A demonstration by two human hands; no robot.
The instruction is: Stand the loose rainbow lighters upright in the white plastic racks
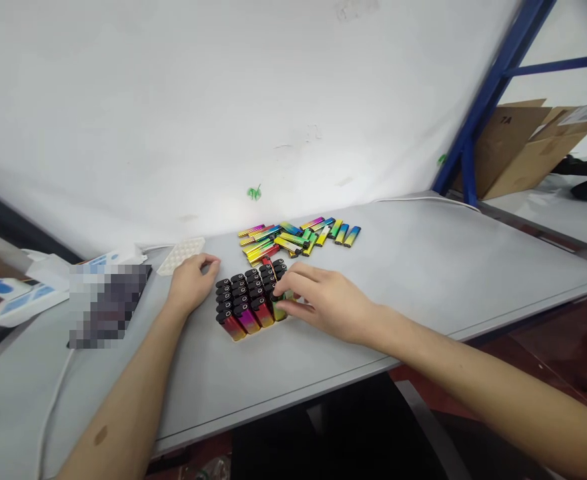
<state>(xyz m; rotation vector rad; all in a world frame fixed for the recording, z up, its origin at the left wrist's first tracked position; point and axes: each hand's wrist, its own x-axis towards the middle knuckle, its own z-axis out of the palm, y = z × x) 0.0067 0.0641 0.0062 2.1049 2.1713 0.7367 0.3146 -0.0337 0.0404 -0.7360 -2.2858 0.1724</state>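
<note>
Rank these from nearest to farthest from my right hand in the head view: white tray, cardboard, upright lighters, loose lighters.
1. Upright lighters: touching your right hand, on its left.
2. Loose lighters: beyond it, toward the wall.
3. White tray: off to the left.
4. Cardboard: far back right.

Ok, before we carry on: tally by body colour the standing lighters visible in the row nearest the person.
Shiny red-to-gold, black-topped lighters: 2
Shiny purple-to-gold, black-topped lighter: 1
Shiny yellow-green, black-topped lighter: 1
Total: 4 visible; the bare right hand may hide more.
</note>
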